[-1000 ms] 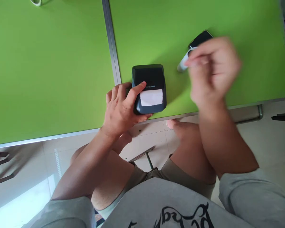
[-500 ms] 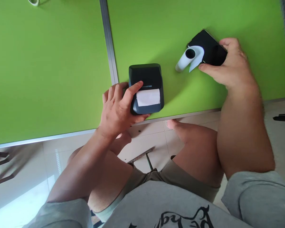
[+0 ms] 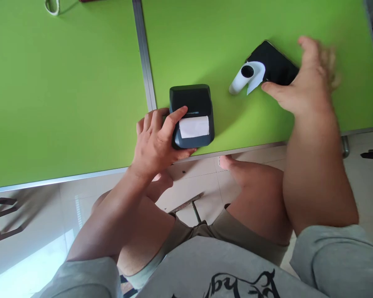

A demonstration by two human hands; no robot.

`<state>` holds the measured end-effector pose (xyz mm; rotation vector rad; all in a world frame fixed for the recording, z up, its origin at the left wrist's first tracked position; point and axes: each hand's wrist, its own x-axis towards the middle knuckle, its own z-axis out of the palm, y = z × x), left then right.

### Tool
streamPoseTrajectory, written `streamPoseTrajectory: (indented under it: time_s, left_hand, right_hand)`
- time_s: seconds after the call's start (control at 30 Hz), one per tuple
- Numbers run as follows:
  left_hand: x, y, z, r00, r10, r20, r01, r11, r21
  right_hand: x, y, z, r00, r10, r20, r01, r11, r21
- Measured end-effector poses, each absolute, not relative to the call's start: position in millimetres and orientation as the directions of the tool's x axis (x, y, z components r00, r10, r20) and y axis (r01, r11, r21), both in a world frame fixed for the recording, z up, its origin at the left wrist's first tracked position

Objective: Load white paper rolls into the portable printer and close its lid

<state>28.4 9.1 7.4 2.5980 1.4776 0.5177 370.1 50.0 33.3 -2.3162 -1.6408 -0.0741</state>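
A small dark label printer (image 3: 191,100) sits near the front edge of the green table, a white paper label (image 3: 194,127) showing on its face. My left hand (image 3: 157,136) grips it from the left, thumb at the lower edge and index finger resting on top. To the right lies a black smartphone (image 3: 276,62), face or back unclear. My right hand (image 3: 311,78) is at its right end with fingers spread and blurred, the thumb near the phone's lower edge. A roll of white label paper (image 3: 239,82) stands against the phone, its loose end curling over the phone's corner.
A metal strip (image 3: 144,58) divides the green tabletop (image 3: 65,91). A white looped object (image 3: 52,7) is at the far left, beside the edge of a dark red item (image 3: 90,1). My legs are below the table's front edge.
The fingers of my right hand have lifted off the phone's far side and spread. My left hand stays on the printer. The view has shifted slightly.
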Motion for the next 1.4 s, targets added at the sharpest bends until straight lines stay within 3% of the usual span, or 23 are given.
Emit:
streamPoseTrajectory:
  time_s: [0.03,0.07,0.13,0.2,0.23,0.33,0.47,0.83,1.23,1.4]
  left_hand:
    - [28.5,9.1,7.5,0.468,0.852,0.236,0.814,-0.519,0.260]
    - [28.6,9.0,7.7,0.466,0.854,0.230,0.816,-0.516,0.261]
    - [28.9,8.9,8.6,0.466,0.858,0.218,0.819,-0.511,0.261]
    - [29.2,8.7,9.5,0.469,0.860,0.203,0.820,-0.509,0.263]
    - [29.3,8.7,9.8,0.467,0.862,0.196,0.820,-0.505,0.269]
    - [29.3,8.8,9.4,0.431,0.885,0.179,0.831,-0.466,0.304]
    - [29.3,8.9,8.8,0.409,0.901,0.145,0.848,-0.434,0.304]
    - [28.4,6.3,11.0,0.400,0.905,0.145,0.840,-0.425,0.336]
    - [25.8,9.4,13.7,0.419,0.895,0.153,0.812,-0.445,0.378]
    - [26.2,9.3,17.4,0.432,0.887,0.163,0.804,-0.461,0.376]
  right_hand:
    - [360.5,45.4,39.2,0.440,0.846,0.302,0.892,-0.371,-0.260]
    - [347.8,39.8,45.3,0.453,0.775,0.441,0.886,-0.337,-0.318]
    - [316.2,27.0,54.6,0.280,0.674,0.684,0.910,0.040,-0.412]
    - [283.2,16.7,54.8,0.183,0.690,0.701,0.726,0.386,-0.569]
    - [268.9,14.2,50.9,0.140,0.742,0.655,0.606,0.459,-0.649]
    - [241.9,18.8,28.3,0.067,0.859,0.507,0.477,0.418,-0.773]
    - [236.8,34.7,1.8,0.040,0.929,0.367,0.475,0.306,-0.825]
    - [239.4,33.3,1.8,0.050,0.941,0.334,0.504,0.265,-0.822]
    - [241.1,34.0,7.9,-0.034,0.980,0.196,0.563,0.181,-0.806]
    - [243.1,35.9,3.5,-0.072,0.968,0.242,0.541,0.242,-0.806]
